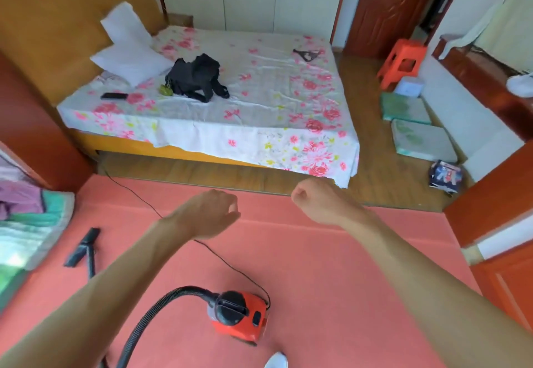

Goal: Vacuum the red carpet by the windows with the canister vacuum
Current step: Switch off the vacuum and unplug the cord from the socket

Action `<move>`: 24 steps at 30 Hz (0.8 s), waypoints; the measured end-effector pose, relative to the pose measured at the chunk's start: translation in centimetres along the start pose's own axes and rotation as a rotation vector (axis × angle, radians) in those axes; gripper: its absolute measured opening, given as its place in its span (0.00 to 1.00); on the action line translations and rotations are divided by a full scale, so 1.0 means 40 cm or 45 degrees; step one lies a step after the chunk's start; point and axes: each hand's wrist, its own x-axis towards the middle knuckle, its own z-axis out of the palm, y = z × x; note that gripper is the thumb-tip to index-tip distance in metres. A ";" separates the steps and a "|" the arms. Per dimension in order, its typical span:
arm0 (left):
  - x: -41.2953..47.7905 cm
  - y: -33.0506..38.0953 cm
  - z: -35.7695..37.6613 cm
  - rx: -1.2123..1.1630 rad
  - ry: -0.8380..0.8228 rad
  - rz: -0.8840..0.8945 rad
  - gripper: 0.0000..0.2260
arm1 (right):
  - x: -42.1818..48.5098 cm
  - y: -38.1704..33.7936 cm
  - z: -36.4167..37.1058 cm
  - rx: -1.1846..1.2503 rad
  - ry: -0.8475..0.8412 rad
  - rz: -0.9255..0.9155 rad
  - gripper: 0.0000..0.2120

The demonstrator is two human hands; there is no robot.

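Both forearms fill the lower frame, reaching forward over the red carpet (317,252) with nothing held. From the left: the floor nozzle (82,248) on its black wand lies flat on the carpet at the lower left, just beside folded bedding at the frame's edge and well apart from either hand. The left hand (212,213), at centre, hangs in the air with its fingers (232,209) loosely curled and grasping nothing. Below it, at lower centre, the red canister vacuum (238,317) sits on the carpet; its ribbed hose (150,313) arcs left and down out of frame, and a thin power cord (219,258) runs from its rear toward the upper left, under the bed (259,93). The right hand (313,199), right of centre, is clenched into an empty fist.

By my reading, the vacuuming is either not begun or paused: the machine appears corded up and placed, but the wand lies untouched. Whether the motor runs, or any carpet has been cleaned, I cannot tell. Picking up the wand and sweeping the carpet seems to remain.
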 end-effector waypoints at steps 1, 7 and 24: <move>-0.013 0.013 -0.013 0.011 0.019 0.008 0.11 | -0.018 -0.011 -0.016 -0.039 0.022 -0.024 0.15; -0.062 0.117 -0.065 0.044 0.015 -0.004 0.11 | -0.084 -0.003 -0.097 -0.117 0.018 -0.140 0.17; 0.108 0.577 -0.072 0.043 0.244 -0.195 0.09 | -0.045 0.472 -0.366 -0.019 0.019 -0.401 0.16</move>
